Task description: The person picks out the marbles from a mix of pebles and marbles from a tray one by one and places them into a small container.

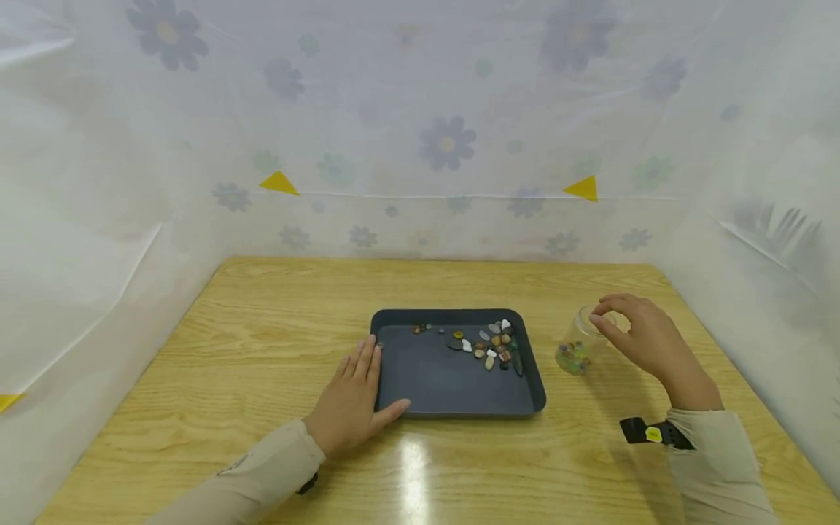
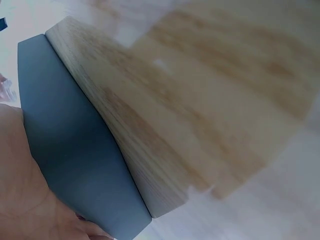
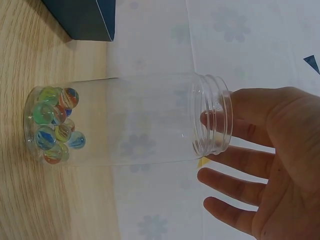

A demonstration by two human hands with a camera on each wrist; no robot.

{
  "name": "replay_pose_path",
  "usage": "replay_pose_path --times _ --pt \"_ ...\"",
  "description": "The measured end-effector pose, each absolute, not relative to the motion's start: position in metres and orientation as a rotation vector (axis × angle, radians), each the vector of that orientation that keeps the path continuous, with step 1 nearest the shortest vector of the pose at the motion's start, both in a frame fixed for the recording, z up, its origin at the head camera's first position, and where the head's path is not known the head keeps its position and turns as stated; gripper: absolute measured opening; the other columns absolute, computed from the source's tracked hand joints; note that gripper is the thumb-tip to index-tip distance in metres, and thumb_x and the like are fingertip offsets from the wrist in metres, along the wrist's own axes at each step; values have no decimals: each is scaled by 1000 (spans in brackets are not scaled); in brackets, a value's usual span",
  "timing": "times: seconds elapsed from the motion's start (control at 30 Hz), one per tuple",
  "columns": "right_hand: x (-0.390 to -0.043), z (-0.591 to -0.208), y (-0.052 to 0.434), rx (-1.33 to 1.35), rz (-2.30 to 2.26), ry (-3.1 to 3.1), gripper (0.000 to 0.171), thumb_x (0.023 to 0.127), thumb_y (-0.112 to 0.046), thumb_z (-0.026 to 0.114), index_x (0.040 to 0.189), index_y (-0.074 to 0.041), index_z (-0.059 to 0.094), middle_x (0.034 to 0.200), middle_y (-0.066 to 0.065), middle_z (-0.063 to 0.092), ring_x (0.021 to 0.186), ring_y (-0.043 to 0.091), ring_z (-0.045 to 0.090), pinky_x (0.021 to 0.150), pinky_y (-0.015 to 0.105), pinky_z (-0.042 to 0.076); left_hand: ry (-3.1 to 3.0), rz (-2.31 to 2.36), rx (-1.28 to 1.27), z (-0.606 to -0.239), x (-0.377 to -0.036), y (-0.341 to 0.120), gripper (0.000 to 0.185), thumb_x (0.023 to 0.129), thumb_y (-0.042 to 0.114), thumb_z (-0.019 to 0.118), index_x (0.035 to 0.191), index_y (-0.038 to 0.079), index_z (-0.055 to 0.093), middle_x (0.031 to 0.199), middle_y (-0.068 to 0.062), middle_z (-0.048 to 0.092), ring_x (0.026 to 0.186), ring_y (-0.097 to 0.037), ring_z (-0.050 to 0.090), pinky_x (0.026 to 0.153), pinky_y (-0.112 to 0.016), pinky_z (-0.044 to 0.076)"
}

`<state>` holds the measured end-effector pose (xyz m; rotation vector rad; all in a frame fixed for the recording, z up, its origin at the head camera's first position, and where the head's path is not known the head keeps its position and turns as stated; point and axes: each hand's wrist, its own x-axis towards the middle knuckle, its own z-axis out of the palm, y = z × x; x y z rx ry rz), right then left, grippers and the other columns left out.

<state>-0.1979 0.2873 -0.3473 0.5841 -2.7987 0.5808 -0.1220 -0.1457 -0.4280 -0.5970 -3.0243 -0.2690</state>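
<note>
My left hand (image 1: 351, 401) rests along the left side of the dark grey tray (image 1: 433, 386), fingers straight and thumb over its front rim. The left wrist view shows the tray's outer wall (image 2: 75, 130) beside the palm (image 2: 30, 190). To the right of the tray stands a clear jar (image 3: 145, 120) without a lid, glass marbles (image 3: 46, 137) gathered at its bottom. My right hand (image 1: 646, 335) is at the jar's mouth, thumb and index finger right at the rim, the other fingers spread loosely outside. No object shows between these fingertips.
Several pebbles (image 1: 504, 356) of mixed colours lie in the tray's right part, with a few small pieces (image 1: 420, 328) near its back left. The wooden table (image 1: 275, 313) is enclosed by white flowered sheeting (image 1: 394, 87) at the back and sides.
</note>
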Motion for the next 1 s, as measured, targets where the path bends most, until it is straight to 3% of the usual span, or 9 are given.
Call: replay_pose_path --times 0.53,0.8,1.0 --pt "-201 -344 280 633 596 -2693 26 97 -22 58 111 -2 64 129 27 53 118 50 44 90 64 36 -3028 -278 -594 -427 -122 -146 97 92 70 33 148 -8 22 156 -26 11 144 -39 14 115 -53 20" --pt "-209 -327 241 795 595 -2527 20 90 -11 67 109 -4 66 127 21 57 118 44 46 93 60 38 -3029 -280 -599 -426 -121 -146 97 92 69 35 148 -8 22 156 -27 11 144 -40 14 115 -53 20" --pt "-226 -323 199 976 573 -2474 19 89 -11 69 107 -5 67 127 17 58 119 38 49 98 56 39 -3029 -281 -598 -424 -121 -146 97 92 69 35 148 -9 23 156 -27 12 144 -40 15 115 -53 21"
